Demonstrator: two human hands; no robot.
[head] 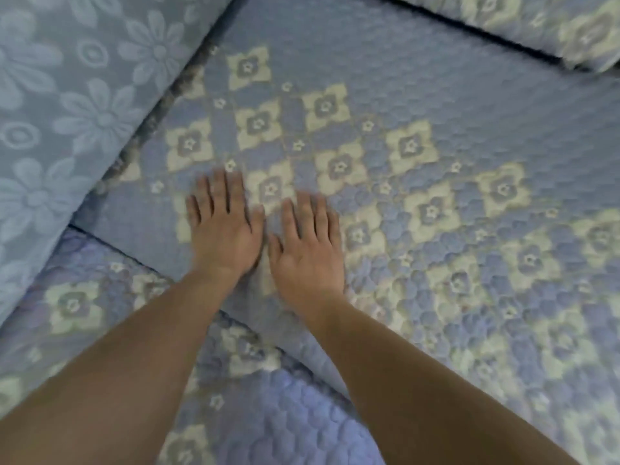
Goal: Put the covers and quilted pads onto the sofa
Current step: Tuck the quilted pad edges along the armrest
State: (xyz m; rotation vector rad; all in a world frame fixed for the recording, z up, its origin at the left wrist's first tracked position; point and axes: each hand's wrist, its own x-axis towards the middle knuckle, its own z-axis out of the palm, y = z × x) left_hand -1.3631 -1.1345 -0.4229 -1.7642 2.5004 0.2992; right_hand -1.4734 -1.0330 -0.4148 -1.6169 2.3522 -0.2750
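The big blue quilted pad (419, 162) with cream flower diamonds is lying flat across the sofa seat, overlapping a second quilted pad (84, 307) at lower left. A floral blue cover (67, 95) is sitting along the upper left. Both palms are pressing down on the big pad, left hand (224, 229) and right hand (308, 250) nearly touching, fingers straight, slightly spread, gripping nothing.

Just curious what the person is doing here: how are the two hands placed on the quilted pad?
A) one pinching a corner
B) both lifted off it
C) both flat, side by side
C: the left hand and right hand lie palm-down with straight fingers, side by side on the quilted pad.
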